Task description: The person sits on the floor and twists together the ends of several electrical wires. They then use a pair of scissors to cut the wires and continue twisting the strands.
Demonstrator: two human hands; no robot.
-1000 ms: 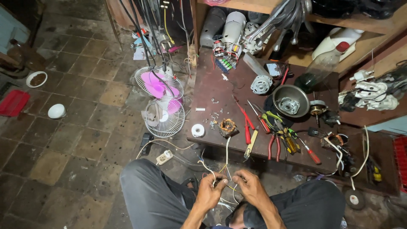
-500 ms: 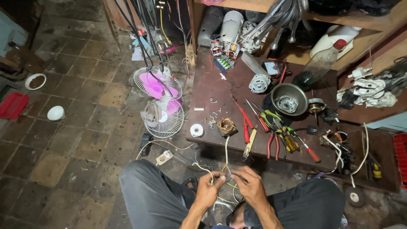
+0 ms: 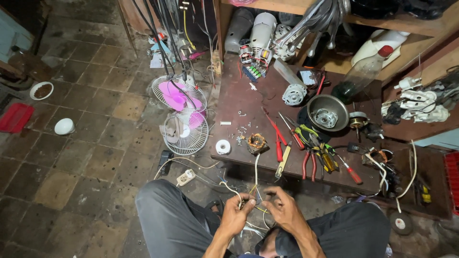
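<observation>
Head view: hands partly hide thin wires

fan left of table | pliers on table

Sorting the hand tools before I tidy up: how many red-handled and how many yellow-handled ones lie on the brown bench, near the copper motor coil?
Red-handled: 4, namely a pair of pliers, a screwdriver, a second screwdriver and a thin one.
Yellow-handled: about 3, in the cluster, plus one flat tool.
Total: roughly 7; the cluster overlaps, so it is hard to separate.
</observation>
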